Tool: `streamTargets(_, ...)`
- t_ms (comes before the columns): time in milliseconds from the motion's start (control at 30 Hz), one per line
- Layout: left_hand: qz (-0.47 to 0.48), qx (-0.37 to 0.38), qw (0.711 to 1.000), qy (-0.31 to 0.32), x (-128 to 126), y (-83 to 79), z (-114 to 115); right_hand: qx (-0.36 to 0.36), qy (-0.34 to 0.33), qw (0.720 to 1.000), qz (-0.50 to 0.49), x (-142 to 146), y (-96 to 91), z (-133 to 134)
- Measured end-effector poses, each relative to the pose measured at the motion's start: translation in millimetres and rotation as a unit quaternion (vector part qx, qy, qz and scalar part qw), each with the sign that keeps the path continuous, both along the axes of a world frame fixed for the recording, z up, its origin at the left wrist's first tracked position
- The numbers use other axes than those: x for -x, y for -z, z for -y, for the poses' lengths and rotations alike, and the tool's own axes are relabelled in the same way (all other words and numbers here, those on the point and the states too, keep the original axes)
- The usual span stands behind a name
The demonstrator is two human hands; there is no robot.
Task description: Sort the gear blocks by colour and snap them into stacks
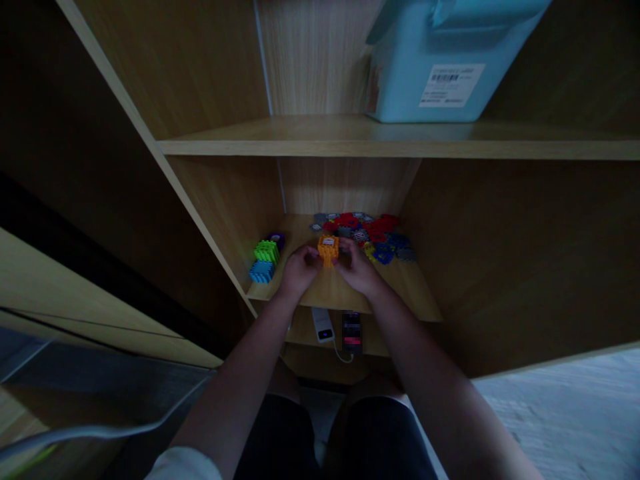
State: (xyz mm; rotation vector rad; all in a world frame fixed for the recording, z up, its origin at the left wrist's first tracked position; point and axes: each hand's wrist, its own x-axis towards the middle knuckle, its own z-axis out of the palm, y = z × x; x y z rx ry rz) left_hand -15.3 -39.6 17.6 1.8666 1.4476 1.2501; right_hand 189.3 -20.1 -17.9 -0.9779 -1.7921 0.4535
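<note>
Both my hands reach into a wooden shelf compartment [350, 293]. Between them they hold an orange cube of interlocking foam pieces [329, 250], my left hand [299, 270] gripping its left side and my right hand [357, 267] its right side. Behind it lies a loose pile of flat red, blue and grey puzzle pieces [367, 233]. At the left of the shelf stand a green cube [266, 251] and a blue cube [262, 271], with a purple one [277, 239] just behind the green.
A pale blue plastic box [440, 60] with a barcode label sits on the shelf above. On the lower shelf lie a white power bank [323, 325] and a dark phone [351, 331]. My knees are below; a dark surface extends left.
</note>
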Motion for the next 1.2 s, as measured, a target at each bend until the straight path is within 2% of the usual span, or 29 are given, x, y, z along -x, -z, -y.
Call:
streamTargets(367,-0.004,-0.016,1.0,-0.002,1,4.0,-3,0.015,-0.007,1.0,-0.006,1,-2.0,1)
streamTargets(833,0.003,-0.01,1.0,-0.004,0,-0.8,0,0.0,-0.011,1.0,-0.01,1,-2.1,1)
streamTargets(1200,0.011,-0.027,1.0,-0.006,0,-0.6,1,0.001,0.001,1.0,-0.021,3,-10.5,6)
